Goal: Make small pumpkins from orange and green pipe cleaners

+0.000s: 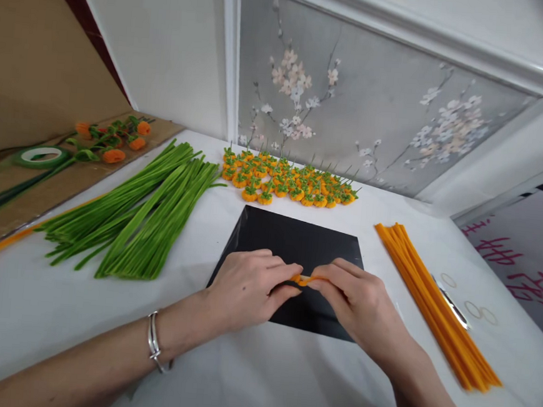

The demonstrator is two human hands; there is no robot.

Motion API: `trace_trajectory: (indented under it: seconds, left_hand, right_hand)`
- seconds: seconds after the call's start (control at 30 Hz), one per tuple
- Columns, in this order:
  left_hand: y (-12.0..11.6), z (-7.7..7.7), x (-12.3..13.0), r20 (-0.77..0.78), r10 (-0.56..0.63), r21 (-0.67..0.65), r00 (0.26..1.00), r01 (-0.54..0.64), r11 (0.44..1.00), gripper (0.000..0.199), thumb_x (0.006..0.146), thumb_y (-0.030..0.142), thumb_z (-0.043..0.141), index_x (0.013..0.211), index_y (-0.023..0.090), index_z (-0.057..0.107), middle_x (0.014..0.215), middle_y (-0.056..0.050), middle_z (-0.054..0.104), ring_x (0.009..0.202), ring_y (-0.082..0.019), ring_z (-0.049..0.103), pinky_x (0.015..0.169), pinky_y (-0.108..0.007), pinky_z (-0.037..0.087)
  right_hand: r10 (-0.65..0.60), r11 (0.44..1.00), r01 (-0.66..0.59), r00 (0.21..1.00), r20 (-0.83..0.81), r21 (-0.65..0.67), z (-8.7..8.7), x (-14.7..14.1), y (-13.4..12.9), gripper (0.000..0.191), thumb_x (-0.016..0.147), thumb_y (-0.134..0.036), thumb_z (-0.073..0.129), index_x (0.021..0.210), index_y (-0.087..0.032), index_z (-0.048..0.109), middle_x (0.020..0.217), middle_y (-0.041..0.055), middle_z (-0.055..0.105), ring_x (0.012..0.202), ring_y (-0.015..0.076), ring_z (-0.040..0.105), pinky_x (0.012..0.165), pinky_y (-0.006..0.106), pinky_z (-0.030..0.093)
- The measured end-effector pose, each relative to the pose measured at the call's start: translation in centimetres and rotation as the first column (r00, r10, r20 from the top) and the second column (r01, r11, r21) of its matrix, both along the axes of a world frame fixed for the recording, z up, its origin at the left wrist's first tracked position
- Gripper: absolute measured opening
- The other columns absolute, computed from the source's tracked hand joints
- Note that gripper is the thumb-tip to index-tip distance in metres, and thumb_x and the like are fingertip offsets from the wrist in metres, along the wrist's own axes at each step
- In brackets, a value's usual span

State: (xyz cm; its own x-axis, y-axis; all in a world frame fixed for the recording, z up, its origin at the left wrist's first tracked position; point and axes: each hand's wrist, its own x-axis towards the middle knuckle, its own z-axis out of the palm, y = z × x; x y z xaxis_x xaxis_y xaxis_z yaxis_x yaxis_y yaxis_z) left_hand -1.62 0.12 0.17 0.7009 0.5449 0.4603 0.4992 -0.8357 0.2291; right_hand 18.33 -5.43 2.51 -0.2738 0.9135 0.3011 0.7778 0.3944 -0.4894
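Observation:
Over a black mat [297, 240], both hands pinch a small piece of orange pipe cleaner [303, 280] that shows between the fingertips. My left hand [254, 287] holds its left end with thumb and forefinger, and a silver bracelet sits on that wrist. At the right end, my right hand [358, 301] has its fingers closed on the same orange piece. The exact shape of the piece is partly hidden by the fingers.
Green pipe cleaners [148, 219] lie left, small orange pumpkin-like pieces [296, 183] behind the mat. Orange pipe cleaners [433, 304], a metal tool [454, 307] and thin rings [479, 312] are right. Green tape [42, 156] and orange flowers [113, 155] rest far left.

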Motion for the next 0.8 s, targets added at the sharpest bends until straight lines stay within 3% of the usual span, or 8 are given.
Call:
trace_trajectory:
  seconds: [0.13, 0.27, 0.53, 0.67, 0.8]
  left_hand:
    - [-0.3, 0.0, 0.1, 0.001, 0.004, 0.003, 1.0, -0.004, 1.0, 0.019, 0.091, 0.034, 0.054, 0.101, 0.024, 0.066, 0.071, 0.003, 0.07, 0.063, -0.015, 0.063, 0.055, -0.026, 0.043]
    - [-0.6, -0.2, 0.1, 0.053, 0.039, 0.049, 0.998, -0.042, 0.998, 0.027, 0.085, 0.035, 0.062, 0.107, 0.02, 0.063, 0.066, 0.002, 0.067, 0.058, -0.015, 0.061, 0.051, -0.025, 0.041]
    - [-0.8, 0.0, 0.2, 0.176, -0.006, 0.085, 0.984, -0.009, 0.996, 0.022, 0.085, 0.032, 0.062, 0.102, 0.019, 0.063, 0.065, 0.002, 0.066, 0.055, -0.012, 0.059, 0.051, -0.024, 0.041]
    - [-0.6, -0.1, 0.0, 0.181, -0.003, 0.074, 0.983, -0.011, 0.997, 0.024, 0.086, 0.03, 0.061, 0.107, 0.019, 0.062, 0.069, 0.002, 0.068, 0.058, -0.013, 0.059, 0.054, -0.025, 0.041]
    - [0.1, -0.2, 0.0, 0.166, 0.046, 0.06, 0.985, -0.056, 0.997, 0.021, 0.09, 0.026, 0.056, 0.109, 0.021, 0.063, 0.074, 0.001, 0.071, 0.065, -0.015, 0.061, 0.068, -0.03, 0.043]
  right_hand:
    - [-0.066, 0.998, 0.062, 0.989, -0.132, -0.032, 0.0, 0.1, 0.5, 0.012, 0.089, -0.023, 0.056, 0.082, -0.021, 0.065, 0.079, 0.0009, 0.062, 0.066, 0.012, 0.057, 0.063, 0.023, 0.045]
    - [-0.101, 0.987, 0.073, 0.975, -0.198, -0.145, -0.3, 0.5, 1.3, 0.014, 0.087, -0.029, 0.059, 0.079, -0.02, 0.066, 0.075, 0.0005, 0.063, 0.065, 0.0126, 0.056, 0.06, 0.024, 0.044]
    - [-0.022, 0.886, -0.125, 0.951, -0.31, -0.446, -1.6, 1.5, 2.2, 0.036, 0.089, -0.045, 0.051, 0.073, -0.015, 0.064, 0.064, -0.0021, 0.055, 0.06, 0.0104, 0.047, 0.052, 0.021, 0.035]
    - [0.046, 0.895, -0.149, 0.968, -0.245, -0.421, -1.7, 1.1, 1.9, 0.032, 0.092, -0.035, 0.047, 0.067, -0.017, 0.056, 0.058, -0.0053, 0.045, 0.055, 0.0084, 0.039, 0.05, 0.021, 0.029]
    - [0.139, 0.929, -0.164, 0.985, -0.099, -0.33, -1.3, 0.1, 1.3, 0.027, 0.093, -0.024, 0.045, 0.067, -0.019, 0.051, 0.062, -0.0052, 0.047, 0.055, 0.0088, 0.039, 0.053, 0.021, 0.03]
